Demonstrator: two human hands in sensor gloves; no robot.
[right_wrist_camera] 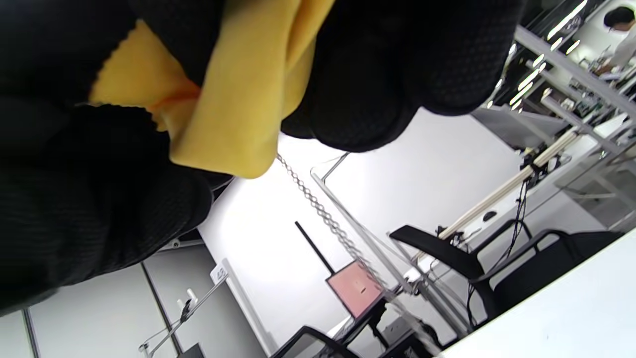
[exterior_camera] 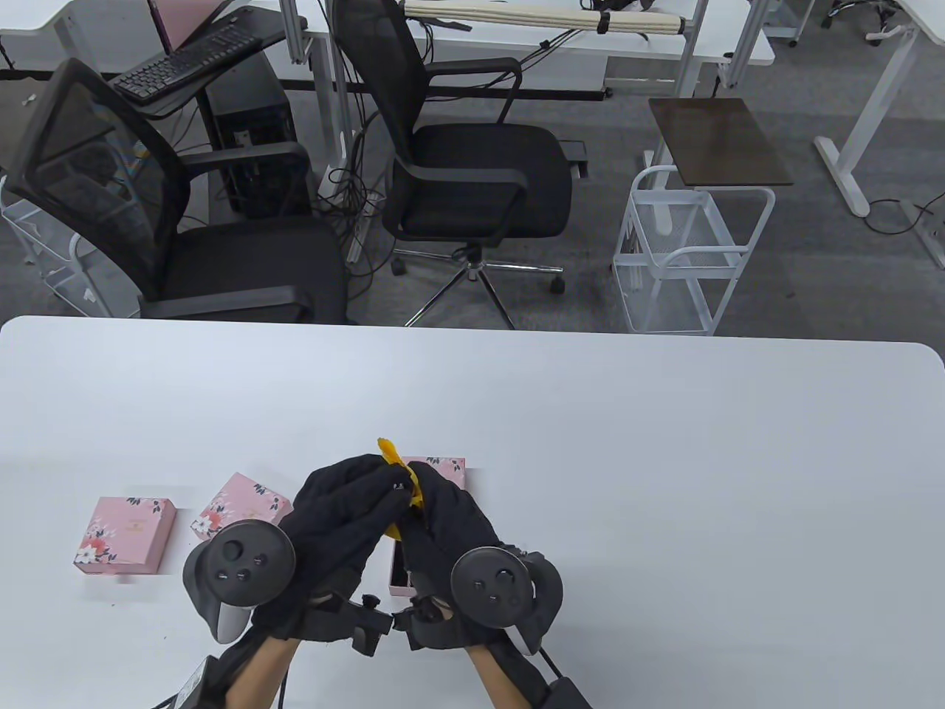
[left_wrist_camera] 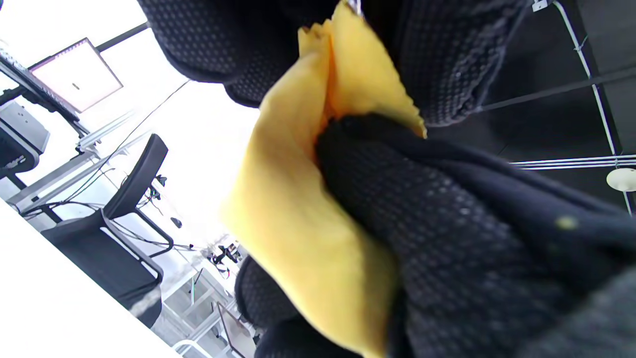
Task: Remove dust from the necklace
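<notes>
Three pink floral cardboard boxes are counted near the tabletop's front edge: one leftmost, a second beside it, a third mostly hidden behind the hands. One yellow cloth is gripped between the left hand and right hand, both clenched on it. One thin silver chain necklace hangs from the cloth.

Beyond the white table stood two black office chairs, a white wire cart (right), grey carpet.
</notes>
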